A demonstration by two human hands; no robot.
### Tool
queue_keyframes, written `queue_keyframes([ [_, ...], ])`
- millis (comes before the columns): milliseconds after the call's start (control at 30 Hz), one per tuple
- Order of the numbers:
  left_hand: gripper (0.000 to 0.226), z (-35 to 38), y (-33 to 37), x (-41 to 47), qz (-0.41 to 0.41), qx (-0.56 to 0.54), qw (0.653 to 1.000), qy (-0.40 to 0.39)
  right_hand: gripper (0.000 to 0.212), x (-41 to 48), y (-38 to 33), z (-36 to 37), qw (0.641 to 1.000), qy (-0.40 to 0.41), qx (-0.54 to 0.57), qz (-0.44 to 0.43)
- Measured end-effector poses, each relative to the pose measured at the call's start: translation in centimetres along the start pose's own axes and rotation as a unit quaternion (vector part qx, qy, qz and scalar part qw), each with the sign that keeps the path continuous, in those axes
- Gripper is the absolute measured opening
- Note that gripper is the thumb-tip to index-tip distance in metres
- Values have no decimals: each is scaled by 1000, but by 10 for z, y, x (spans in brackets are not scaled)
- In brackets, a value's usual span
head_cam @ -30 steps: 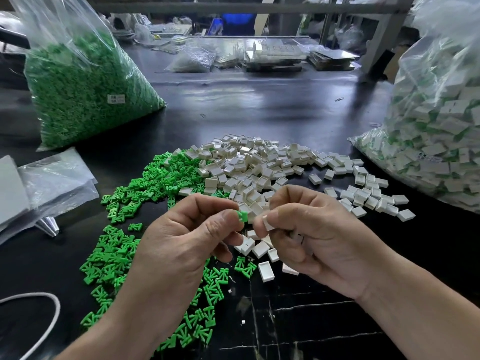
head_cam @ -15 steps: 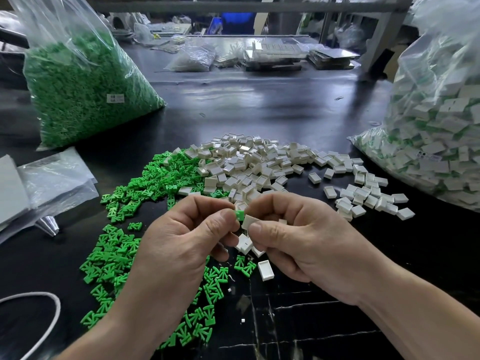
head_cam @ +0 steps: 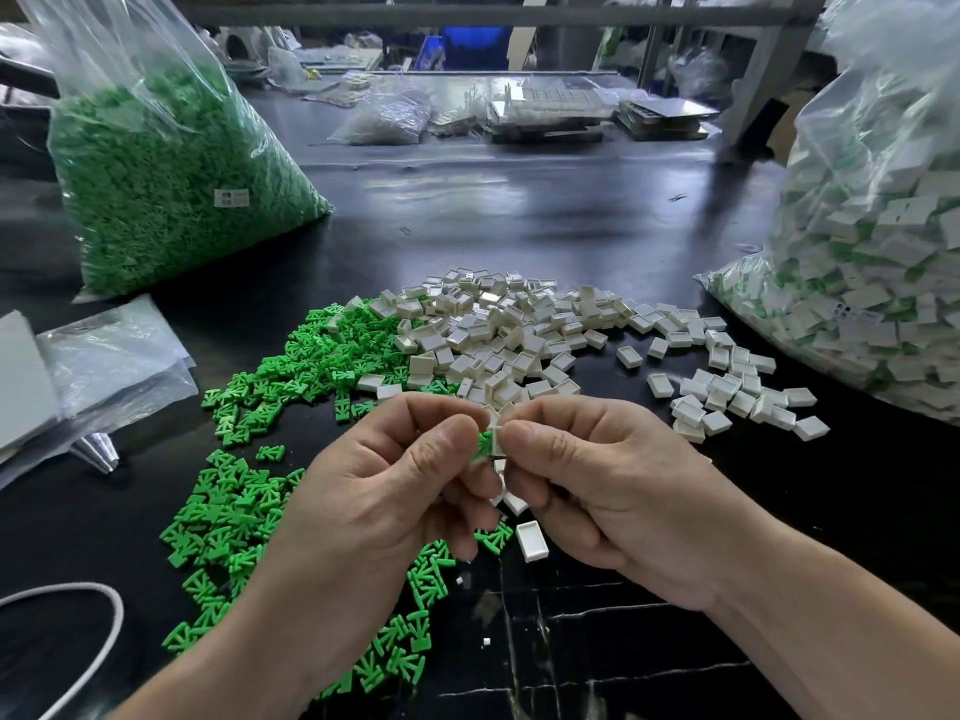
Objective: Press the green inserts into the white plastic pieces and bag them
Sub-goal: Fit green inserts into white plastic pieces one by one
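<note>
Where the two hands meet, just in front of the heap of white pieces (head_cam: 509,330), a single insertion appears to be under way. Left of the heap and farther back stands the bag of green inserts (head_cam: 171,189). The loose green inserts (head_cam: 244,491) spread from the heap's left edge toward the viewer. In front of the heap, the left hand (head_cam: 395,491) pinches a green insert (head_cam: 484,444) between thumb and forefinger. The insert touches the white piece (head_cam: 497,438), which is pinched by the thumb and forefinger of the right hand (head_cam: 613,491), its remaining fingers curled. Right of the heap lies the bag of finished pieces (head_cam: 872,283), white with green showing through. The likely fault is a skewed entry: an insert tilted against the rim could jam, or spring from the pinch and fall among the loose parts. The fingertips hide the joint, so seating depth and the orientation of the insert cannot be read. Whether the right palm holds further pieces cannot be told, and both bags run out of view.
</note>
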State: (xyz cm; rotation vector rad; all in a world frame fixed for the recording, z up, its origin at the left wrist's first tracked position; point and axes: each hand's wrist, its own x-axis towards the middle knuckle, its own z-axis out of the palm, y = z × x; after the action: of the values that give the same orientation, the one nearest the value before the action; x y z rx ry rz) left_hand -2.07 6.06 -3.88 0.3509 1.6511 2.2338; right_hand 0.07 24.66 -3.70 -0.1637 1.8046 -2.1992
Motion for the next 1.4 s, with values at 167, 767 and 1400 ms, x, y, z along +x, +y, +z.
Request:
queue_keyframes([
  [167,33,2,-2,1,-75,-168,977,-110,22,-3,-1,1,998,-35,42,23],
  [767,28,11,-12,-1,-46,-220,969,-102,33,-5,-1,11,997,-22,74,27],
  [1400,10,1,-9,0,-80,-240,954,-158,15,-8,-4,16,991,-62,113,39],
])
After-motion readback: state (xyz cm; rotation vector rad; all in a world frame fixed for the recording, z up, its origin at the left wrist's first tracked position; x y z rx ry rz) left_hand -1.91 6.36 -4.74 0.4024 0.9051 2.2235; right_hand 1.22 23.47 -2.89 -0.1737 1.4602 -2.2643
